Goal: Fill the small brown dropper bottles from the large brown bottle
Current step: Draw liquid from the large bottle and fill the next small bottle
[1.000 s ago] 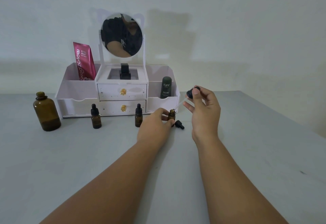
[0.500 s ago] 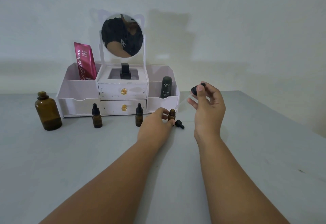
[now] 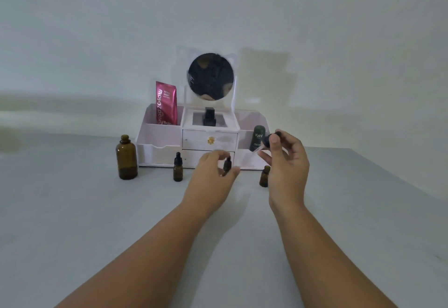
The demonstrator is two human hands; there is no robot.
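The large brown bottle (image 3: 126,157) stands uncapped at the left, dark liquid low inside. Three small brown dropper bottles stand in front of the organizer. The left one (image 3: 178,167) is capped. My left hand (image 3: 213,174) curls its thumb and fingers round the capped middle one (image 3: 227,164). The right one (image 3: 264,176) is uncapped and stands free beside my right hand (image 3: 286,162). That hand is raised and pinches a dropper (image 3: 270,140) by its black bulb, glass tube pointing down-left.
A white cosmetic organizer (image 3: 160,135) with drawers and a round mirror (image 3: 211,77) stands against the wall behind the bottles. It holds a pink tube (image 3: 166,102), a black bottle (image 3: 209,116) and a dark green bottle (image 3: 258,138). The grey table (image 3: 72,210) extends toward me.
My left hand let go of the uncapped small bottle and moved left to the capped middle one. My right hand lifted the dropper away from that bottle. The camera tilted up.
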